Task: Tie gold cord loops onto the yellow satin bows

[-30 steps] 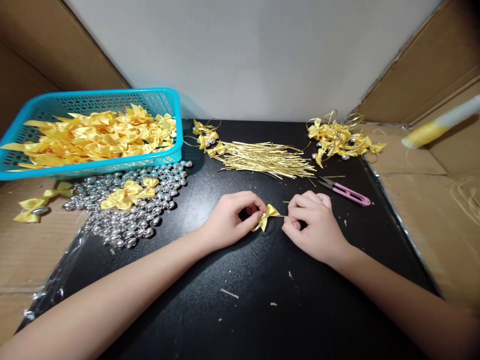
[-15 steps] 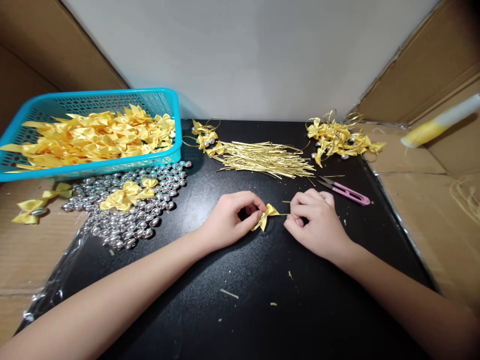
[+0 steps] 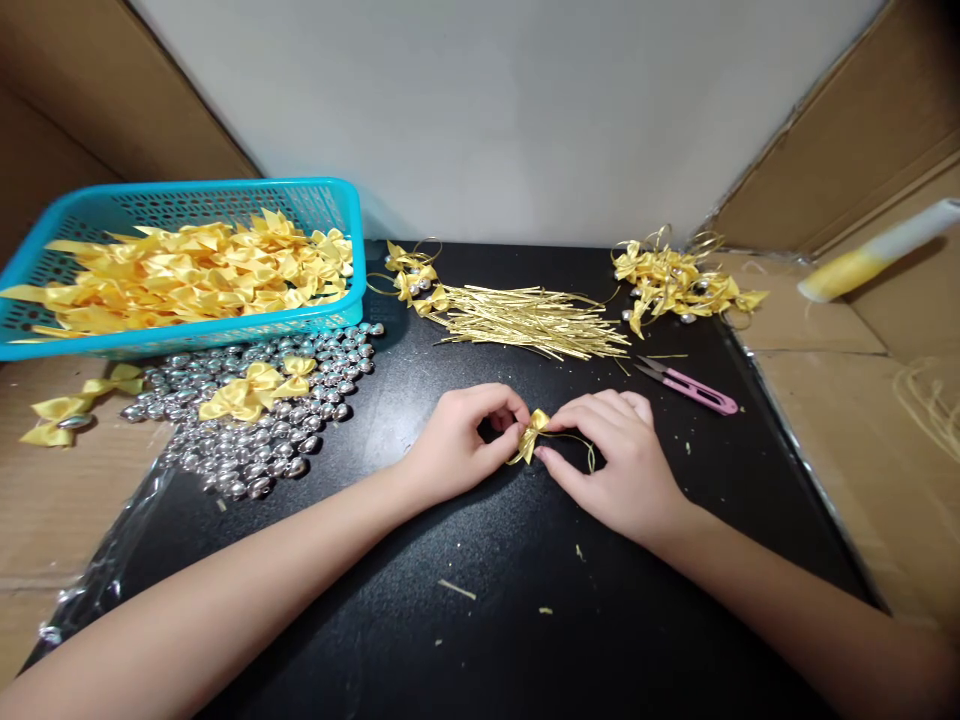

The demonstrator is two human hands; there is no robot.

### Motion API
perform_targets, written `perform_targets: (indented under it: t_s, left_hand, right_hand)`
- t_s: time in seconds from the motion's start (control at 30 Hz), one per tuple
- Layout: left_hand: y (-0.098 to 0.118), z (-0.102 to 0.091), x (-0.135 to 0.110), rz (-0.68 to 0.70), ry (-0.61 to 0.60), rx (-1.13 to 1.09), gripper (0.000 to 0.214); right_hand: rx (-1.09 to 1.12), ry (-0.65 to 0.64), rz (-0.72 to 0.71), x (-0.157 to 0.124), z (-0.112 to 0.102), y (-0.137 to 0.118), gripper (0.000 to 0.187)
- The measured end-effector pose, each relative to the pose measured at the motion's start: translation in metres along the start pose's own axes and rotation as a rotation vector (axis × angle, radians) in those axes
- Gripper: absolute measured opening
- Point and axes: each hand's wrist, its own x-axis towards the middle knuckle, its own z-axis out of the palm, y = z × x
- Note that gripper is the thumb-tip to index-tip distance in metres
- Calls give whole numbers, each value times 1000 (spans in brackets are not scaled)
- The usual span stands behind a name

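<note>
My left hand (image 3: 469,440) pinches a yellow satin bow (image 3: 534,437) between thumb and fingertips, just above the black tabletop. From the bow a thin gold cord (image 3: 591,452) curves out to the right in a loop. My right hand (image 3: 619,455) is at the bow's right side, index finger at its upper edge and thumb at its lower edge. These two fingertips stand apart, and the other fingers are curled, partly hidden. Behind the hands lies a bundle of gold cords (image 3: 532,320). Pink thread snips (image 3: 694,388) rest to the right, blades toward the bundle.
A turquoise basket (image 3: 358,240) of yellow bows stands at the left. Before it spread silver beads (image 3: 255,455) with several loose bows (image 3: 251,392) on top. Bows with cords and beads (image 3: 675,280) are heaped at the back right, and a smaller group (image 3: 412,278) sits near the basket.
My right hand has moved left to the bow and its thumb and index finger have spread. The cord, stretched straight before, now hangs in a slack loop. My left hand stays put.
</note>
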Motion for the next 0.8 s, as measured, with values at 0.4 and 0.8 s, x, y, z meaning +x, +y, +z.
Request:
perform_targets:
  t_s: [0.4,0.8]
  left_hand:
    - [0,2,1,24,-43,-6,11]
    - [3,1,2,19,-56,1,3]
  right_hand:
    - [51,-13,44,1,8,3,12]
    - [77,-57,72,3,7,3,11]
